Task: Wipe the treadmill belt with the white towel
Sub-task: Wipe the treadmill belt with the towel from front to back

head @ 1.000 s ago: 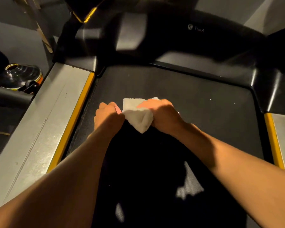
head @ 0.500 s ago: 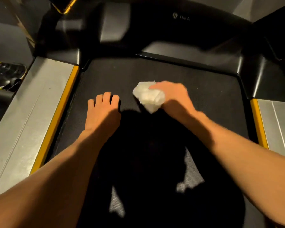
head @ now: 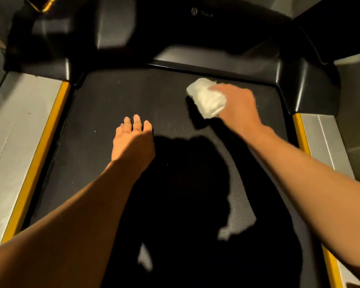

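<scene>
- Right hand [head: 237,107]: fingers curled round the white towel [head: 206,98] and gripping it from its 4 o'clock side. The knuckles face up. The outline is motion-blurred, so single fingers cannot be told apart.
- White towel: bunched into a wad on the treadmill belt [head: 112,96], in the belt's far right part, at about 1 o'clock from the belt's middle. Its long axis runs from 11 o'clock to 5 o'clock. The free end points to 11 o'clock, and the near end is tucked under the hand.
- Left hand [head: 133,142]: holds nothing. Its fingers are straight and close together, pointing to 12 o'clock, and it lies palm down on the belt. The towel is well apart from it, at 2 o'clock.
- Treadmill belt: black and textured, bare between the two hands and out toward 9 o'clock. A dark shadow covers its near middle.
- Motor hood [head: 216,38]: black, closing off the belt at 12 o'clock. Its edge lies near the towel's far end.
- Right corner housing [head: 312,88]: black, near the right hand at 3 o'clock.
- Yellow strips: left [head: 40,154] and right [head: 301,132], bounding the belt's long edges.
- Grey side rails: left [head: 15,129] and right [head: 324,142], just outside the strips.
</scene>
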{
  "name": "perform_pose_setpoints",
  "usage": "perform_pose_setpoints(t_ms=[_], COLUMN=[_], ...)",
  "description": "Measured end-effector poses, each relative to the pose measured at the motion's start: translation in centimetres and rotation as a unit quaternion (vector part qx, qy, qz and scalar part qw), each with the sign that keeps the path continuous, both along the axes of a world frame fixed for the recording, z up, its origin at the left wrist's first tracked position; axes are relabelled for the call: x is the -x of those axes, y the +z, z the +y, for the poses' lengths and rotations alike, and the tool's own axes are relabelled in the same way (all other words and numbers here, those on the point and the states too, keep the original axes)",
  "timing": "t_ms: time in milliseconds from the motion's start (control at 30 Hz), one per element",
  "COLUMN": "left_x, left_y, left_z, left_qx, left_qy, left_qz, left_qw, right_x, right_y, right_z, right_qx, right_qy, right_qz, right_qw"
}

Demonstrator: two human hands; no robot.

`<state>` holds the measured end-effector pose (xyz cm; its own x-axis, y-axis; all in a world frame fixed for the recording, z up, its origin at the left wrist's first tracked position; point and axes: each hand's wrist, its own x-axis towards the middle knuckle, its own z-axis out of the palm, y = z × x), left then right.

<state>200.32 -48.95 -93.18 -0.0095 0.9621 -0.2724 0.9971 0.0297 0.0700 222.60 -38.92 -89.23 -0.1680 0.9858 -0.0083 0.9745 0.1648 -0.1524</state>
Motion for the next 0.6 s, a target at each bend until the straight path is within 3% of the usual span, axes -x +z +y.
perform_pose_setpoints(t_ms=[100,167,233,267,333,367,433,500,600], left_x=[-0.8,-0.7,-0.5,-0.5,-0.4,-0.4,-0.4,-0.3,-0.5], left_y=[-0.2,-0.1,0.0,0.0,0.1,0.2,0.3,0.4,0.5], left_z=[0.0,0.3,0.3,0.3,0.2,0.1,0.1,0.2,0.4], left_qx=[0.001,0.006,0.021,0.029,0.033,0.032,0.037,0.041,0.047], left_qy=[0.003,0.003,0.007,0.01,0.012,0.011,0.012,0.014,0.014], left_qz=[0.007,0.0,-0.011,-0.017,-0.024,-0.028,-0.033,-0.028,-0.027], left_qw=[1.0,1.0,1.0,0.999,0.999,0.999,0.999,0.999,0.998], right_x=[-2.8,-1.3,1.6,2.5,3.1,2.1,0.2,-2.3,-1.6], right_y=[-0.5,-1.0,-1.0,-1.0,-0.2,0.1,0.5,-0.7,-1.8], right_z=[1.4,-1.1,-5.6,-7.8,-8.9,-7.8,-3.5,-0.3,-2.5], right_qx=[0.017,0.062,0.086,0.068,0.103,0.088,0.03,-0.006,0.041], right_qy=[-0.105,-0.12,-0.049,0.05,0.143,0.134,0.006,-0.101,-0.119], right_qz=[0.014,0.05,0.067,0.085,0.175,0.21,0.159,0.138,0.073], right_qw=[0.994,0.99,0.993,0.993,0.969,0.965,0.987,0.985,0.989])
